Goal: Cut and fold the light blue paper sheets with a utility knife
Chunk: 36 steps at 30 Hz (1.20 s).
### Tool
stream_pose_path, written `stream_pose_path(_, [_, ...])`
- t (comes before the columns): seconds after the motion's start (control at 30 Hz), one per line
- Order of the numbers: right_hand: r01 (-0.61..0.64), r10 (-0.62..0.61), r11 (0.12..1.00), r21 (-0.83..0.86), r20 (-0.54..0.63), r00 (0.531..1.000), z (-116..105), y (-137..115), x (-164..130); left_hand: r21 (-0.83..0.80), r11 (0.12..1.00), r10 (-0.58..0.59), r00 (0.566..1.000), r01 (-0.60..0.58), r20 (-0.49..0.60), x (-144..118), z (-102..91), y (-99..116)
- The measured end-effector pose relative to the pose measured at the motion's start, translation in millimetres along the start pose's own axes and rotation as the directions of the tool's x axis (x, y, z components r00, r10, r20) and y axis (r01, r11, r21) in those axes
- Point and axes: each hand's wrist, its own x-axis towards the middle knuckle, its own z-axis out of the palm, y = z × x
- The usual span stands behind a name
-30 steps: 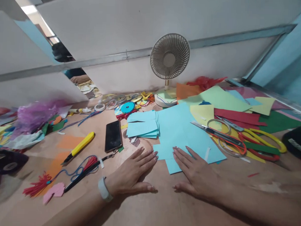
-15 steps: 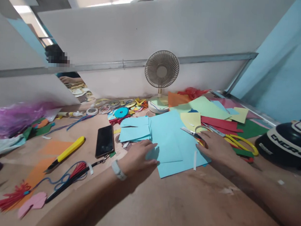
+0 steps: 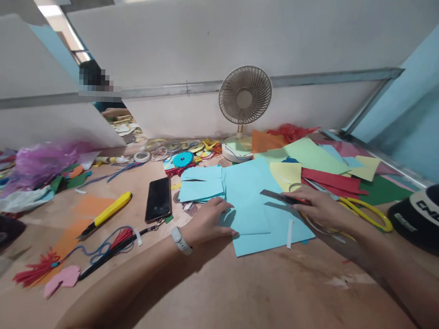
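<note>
My left hand (image 3: 212, 222) wears a pale wristband and rests at the left edge of a light blue paper sheet (image 3: 252, 199). Its thumb and fingers are apart, with the sheet's edge between them. That sheet lies over a larger light blue sheet (image 3: 289, 229). Closed around dark and red handles, my right hand (image 3: 317, 206) holds scissors (image 3: 274, 195) above the paper, blades pointing left. Its fingers partly hide the handles. A narrow white strip (image 3: 289, 234) lies on the larger sheet. Left of the sheets, above my left hand, are cut blue pieces (image 3: 202, 188).
A phone (image 3: 159, 199) and yellow utility knife (image 3: 112, 211) lie left. A fan (image 3: 245, 96) stands at the back. Coloured papers (image 3: 309, 158), yellow-handled scissors (image 3: 369, 215) and a black cap-like item (image 3: 424, 215) are right. Another person (image 3: 95, 78) is beyond the partition.
My right hand has swung the scissors slightly, and their blades now lie flatter and further left over the blue paper. My left hand stays on the sheet. The view has shifted a little.
</note>
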Motion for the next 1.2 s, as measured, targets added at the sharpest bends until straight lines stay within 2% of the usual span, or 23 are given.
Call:
stream_pose_path(0.1, [0.05,-0.051,0.999,0.005,0.116,0.992,3.0,-2.1,-1.0,0.072,0.974,0.214,0.977,-0.213,-0.002,6.3,4.3,-0.6])
stream_pose_path(0.17, [0.047,-0.047,0.999,0.005,0.117,0.992,6.3,-3.3,-1.5,0.1,0.929,0.349,0.934,-0.356,0.081,10.3,6.7,-0.7])
stream_pose_path(0.27, [0.035,-0.035,0.999,0.001,0.113,0.993,9.4,-3.5,-2.1,0.105,0.887,0.423,0.882,-0.45,0.208,14.7,10.8,-2.0])
stream_pose_path(0.4, [0.065,-0.07,0.997,0.037,0.146,0.987,6.9,-3.5,-5.1,0.121,0.872,0.433,0.863,-0.473,0.259,15.8,17.9,-5.6])
stream_pose_path(0.6, [0.064,-0.106,0.986,0.156,0.276,0.955,-4.3,-11.6,-16.2,0.135,0.865,0.434,0.856,-0.483,0.282,14.7,24.0,-9.2])
stream_pose_path(0.83, [-0.04,0.016,0.992,0.116,0.204,0.979,-0.2,-7.3,-14.1,0.166,0.863,0.432,0.868,-0.476,0.245,13.6,25.4,-11.2])
stream_pose_path(1.07, [0.024,-0.077,0.984,0.175,0.302,0.95,-5.8,-14.0,-21.9,0.162,0.864,0.431,0.866,-0.477,0.253,13.1,26.1,-11.3])
stream_pose_path(1.2, [-0.003,-0.079,0.972,0.233,0.343,0.936,-7.9,-27.7,-30.8,0.145,0.864,0.429,0.856,-0.482,0.288,14.3,24.5,-10.6])
